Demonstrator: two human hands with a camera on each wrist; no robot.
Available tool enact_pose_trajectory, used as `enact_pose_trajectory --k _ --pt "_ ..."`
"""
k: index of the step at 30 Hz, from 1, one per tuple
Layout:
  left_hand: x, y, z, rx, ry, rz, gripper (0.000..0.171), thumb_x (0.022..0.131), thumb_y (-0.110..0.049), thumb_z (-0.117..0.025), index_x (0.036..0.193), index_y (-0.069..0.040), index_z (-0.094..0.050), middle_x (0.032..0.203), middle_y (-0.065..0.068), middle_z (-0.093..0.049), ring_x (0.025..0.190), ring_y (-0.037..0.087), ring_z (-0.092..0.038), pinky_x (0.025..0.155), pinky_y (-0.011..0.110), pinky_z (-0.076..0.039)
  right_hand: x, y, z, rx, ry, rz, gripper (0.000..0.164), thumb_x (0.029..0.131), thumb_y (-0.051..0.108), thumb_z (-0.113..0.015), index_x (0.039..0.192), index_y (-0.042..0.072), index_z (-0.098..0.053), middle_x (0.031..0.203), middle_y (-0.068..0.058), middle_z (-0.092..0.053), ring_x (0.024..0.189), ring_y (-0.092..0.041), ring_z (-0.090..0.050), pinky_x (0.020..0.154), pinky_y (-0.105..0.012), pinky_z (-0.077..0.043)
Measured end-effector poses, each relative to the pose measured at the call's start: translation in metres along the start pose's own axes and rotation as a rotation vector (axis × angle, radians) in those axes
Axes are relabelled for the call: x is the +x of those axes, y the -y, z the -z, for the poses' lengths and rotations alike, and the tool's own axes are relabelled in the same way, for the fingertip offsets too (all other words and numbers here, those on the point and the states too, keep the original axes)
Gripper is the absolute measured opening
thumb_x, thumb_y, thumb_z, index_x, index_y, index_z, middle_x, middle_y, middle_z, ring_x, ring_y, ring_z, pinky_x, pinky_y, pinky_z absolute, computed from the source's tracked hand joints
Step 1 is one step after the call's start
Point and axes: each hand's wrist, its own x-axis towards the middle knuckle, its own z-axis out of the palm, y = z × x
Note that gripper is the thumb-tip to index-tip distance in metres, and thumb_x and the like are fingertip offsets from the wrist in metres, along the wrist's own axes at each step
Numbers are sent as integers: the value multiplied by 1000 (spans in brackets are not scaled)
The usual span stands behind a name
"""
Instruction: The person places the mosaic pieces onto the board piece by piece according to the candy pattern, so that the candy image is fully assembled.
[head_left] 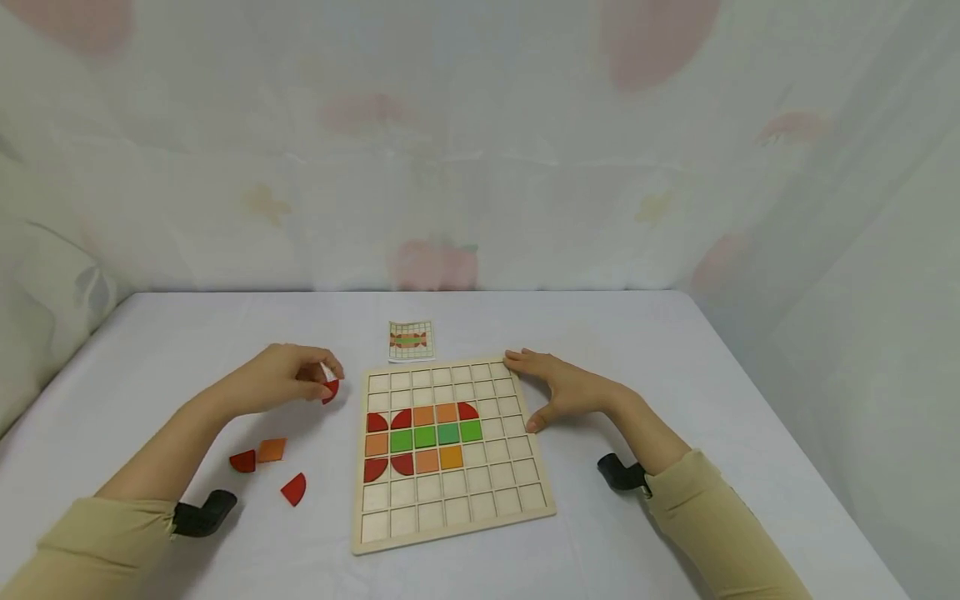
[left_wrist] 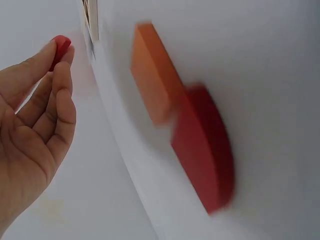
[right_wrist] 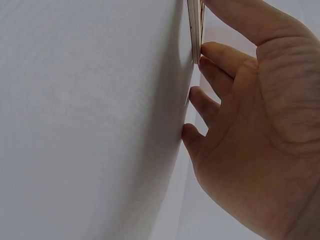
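Observation:
Between thumb and fingertips, my left hand (head_left: 288, 379) pinches a red quarter-circle tile (head_left: 331, 389), held left of the wooden grid board (head_left: 453, 528). The left wrist view shows the same red tile (left_wrist: 60, 51) at the fingertips. My right hand (head_left: 564, 386) rests at the board's right side, fingers at its top right corner and thumb by the right edge. In the right wrist view its fingers are spread beside the board's edge (right_wrist: 194, 35). Red quarter-circles (head_left: 375, 470), orange squares (head_left: 423, 415) and green squares (head_left: 402, 440) fill three rows of cells.
Left of the board lie an orange square tile (head_left: 272, 450), a red quarter-circle (head_left: 243, 461) close beside it, and another red quarter-circle (head_left: 294, 489) nearer the front. A small pattern card (head_left: 411, 341) lies behind the board. White cloth covers the table (head_left: 600, 550).

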Motion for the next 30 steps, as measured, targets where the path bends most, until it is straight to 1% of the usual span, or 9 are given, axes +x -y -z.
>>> enact_pose_trajectory --k 2,4,9,12,16,20,24,30 --pt "5 -10 -5 5 4 -30 27 89 -7 -66 115 -14 -67 81 -1 -66 72 14 -56 62 24 -45 0 0 0 0 0 0 107 69 43 -87 156 17 -29 167 1 -17 157 -28 -8 125 -56 -10" --pt "10 -20 -10 1 13 -57 29 90 -7 -65 118 -15 -67 81 -1 -65 72 13 -55 62 24 -45 0 0 0 0 1 1 107 70 42 -87 156 17 -29 167 1 -17 157 -28 -8 125 -56 -9" --pt "21 -43 -29 -33 53 -126 20 90 -9 -67 108 -15 -70 79 -1 -66 70 11 -54 62 23 -45 0 1 1 0 -1 -1 107 69 42 -87 156 16 -29 167 0 -17 157 -28 -8 126 -55 -9" --pt "27 -55 -42 -32 74 -173 18 90 -9 -68 106 -16 -70 79 -2 -68 68 9 -55 62 22 -47 1 2 1 -2 -2 -2 108 69 42 -87 156 17 -29 167 0 -17 157 -28 -9 125 -56 -10" --pt "34 -69 -58 -16 54 -239 16 89 -8 -69 101 -19 -71 81 -6 -68 71 7 -55 65 20 -48 1 2 1 -4 -2 11 107 70 42 -87 156 15 -29 167 -2 -18 157 -31 -9 125 -58 -10" --pt "39 -81 -68 -51 34 -292 15 88 -7 -71 98 -20 -72 81 -10 -67 73 7 -55 67 20 -49 2 2 1 -3 1 9 107 69 42 -87 156 16 -29 167 -1 -17 157 -29 -9 125 -56 -10" --pt "44 -92 -78 -87 46 -317 13 88 -9 -72 98 -17 -72 81 -10 -65 74 6 -55 68 20 -50 2 2 1 1 -1 9 108 69 42 -88 156 16 -29 167 -1 -17 157 -29 -8 126 -56 -10" --pt "49 -106 -96 -98 67 -316 12 88 -13 -73 99 -17 -72 82 -9 -66 72 5 -55 69 19 -49 2 1 1 1 -2 9 108 69 43 -87 156 17 -29 167 1 -17 157 -28 -8 125 -56 -9"
